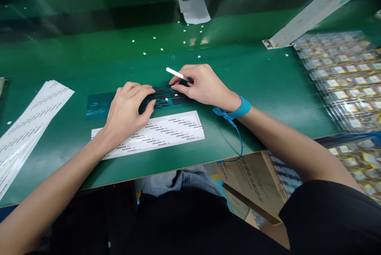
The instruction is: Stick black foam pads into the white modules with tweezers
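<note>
My right hand (202, 82) is closed around a pair of tweezers (175, 73), whose pale end sticks out up and to the left. Its thumb and fingertips are at the upper edge of a blue sheet (99, 106) that carries rows of thin black strips (162, 98). Whether the fingertips also pinch a strip is too small to tell. Across the sheet lies my left hand (126, 104), thumb and fingers apart, the fingertips touching down among the strips. Just below, a white printed strip of paper (175, 130) lies partly under my left wrist.
A stack of white printed strips (35, 124) lies at the left. Small white bits (162, 49) and a crumpled paper piece (195, 10) are farther back. Plastic trays of small parts (342, 76) stand right, beside a white post (321, 6). A blue wrist strap's cord (239, 140) hangs over the edge.
</note>
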`<action>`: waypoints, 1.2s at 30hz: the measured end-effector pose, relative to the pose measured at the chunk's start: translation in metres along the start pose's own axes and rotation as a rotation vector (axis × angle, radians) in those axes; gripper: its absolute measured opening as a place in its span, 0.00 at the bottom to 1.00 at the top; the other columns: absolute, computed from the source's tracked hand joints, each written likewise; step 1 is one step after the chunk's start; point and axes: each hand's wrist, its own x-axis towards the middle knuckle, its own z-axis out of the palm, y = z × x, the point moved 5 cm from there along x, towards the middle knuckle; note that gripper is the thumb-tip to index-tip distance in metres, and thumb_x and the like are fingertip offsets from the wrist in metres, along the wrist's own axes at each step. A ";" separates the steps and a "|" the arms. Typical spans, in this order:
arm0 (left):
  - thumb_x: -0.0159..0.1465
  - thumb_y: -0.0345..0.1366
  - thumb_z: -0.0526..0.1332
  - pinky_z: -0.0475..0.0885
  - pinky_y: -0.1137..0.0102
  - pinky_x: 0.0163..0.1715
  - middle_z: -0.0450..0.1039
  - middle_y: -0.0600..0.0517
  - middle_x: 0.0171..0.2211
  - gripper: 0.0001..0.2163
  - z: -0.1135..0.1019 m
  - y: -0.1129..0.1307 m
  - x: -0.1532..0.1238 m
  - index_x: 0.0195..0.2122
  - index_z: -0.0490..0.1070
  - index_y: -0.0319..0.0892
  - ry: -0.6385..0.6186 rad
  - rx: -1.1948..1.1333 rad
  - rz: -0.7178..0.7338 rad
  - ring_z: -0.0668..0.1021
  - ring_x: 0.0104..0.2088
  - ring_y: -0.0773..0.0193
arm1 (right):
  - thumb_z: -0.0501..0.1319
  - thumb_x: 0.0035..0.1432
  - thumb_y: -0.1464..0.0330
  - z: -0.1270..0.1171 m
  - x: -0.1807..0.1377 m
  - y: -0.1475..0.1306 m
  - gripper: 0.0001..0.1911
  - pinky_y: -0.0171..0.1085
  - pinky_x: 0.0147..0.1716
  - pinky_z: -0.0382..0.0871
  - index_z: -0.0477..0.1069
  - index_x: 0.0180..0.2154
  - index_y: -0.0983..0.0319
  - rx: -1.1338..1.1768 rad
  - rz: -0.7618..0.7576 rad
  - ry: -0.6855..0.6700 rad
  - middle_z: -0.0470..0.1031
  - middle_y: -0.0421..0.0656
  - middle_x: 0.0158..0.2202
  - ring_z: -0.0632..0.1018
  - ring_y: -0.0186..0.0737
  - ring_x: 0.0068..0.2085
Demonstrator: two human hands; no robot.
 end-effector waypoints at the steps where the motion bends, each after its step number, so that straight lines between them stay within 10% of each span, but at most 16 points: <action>1: 0.73 0.37 0.58 0.76 0.51 0.51 0.84 0.44 0.54 0.13 0.000 0.000 0.000 0.52 0.79 0.43 -0.002 0.008 -0.007 0.81 0.55 0.45 | 0.67 0.65 0.68 0.000 0.000 0.000 0.06 0.41 0.37 0.64 0.84 0.40 0.61 0.001 -0.006 0.004 0.80 0.43 0.36 0.71 0.38 0.32; 36: 0.68 0.44 0.67 0.75 0.48 0.56 0.79 0.43 0.62 0.26 -0.005 -0.008 0.003 0.66 0.71 0.44 -0.244 -0.022 0.020 0.77 0.59 0.41 | 0.58 0.75 0.65 -0.010 -0.023 0.010 0.11 0.44 0.32 0.65 0.77 0.39 0.57 -0.010 -0.135 0.176 0.77 0.44 0.34 0.76 0.43 0.33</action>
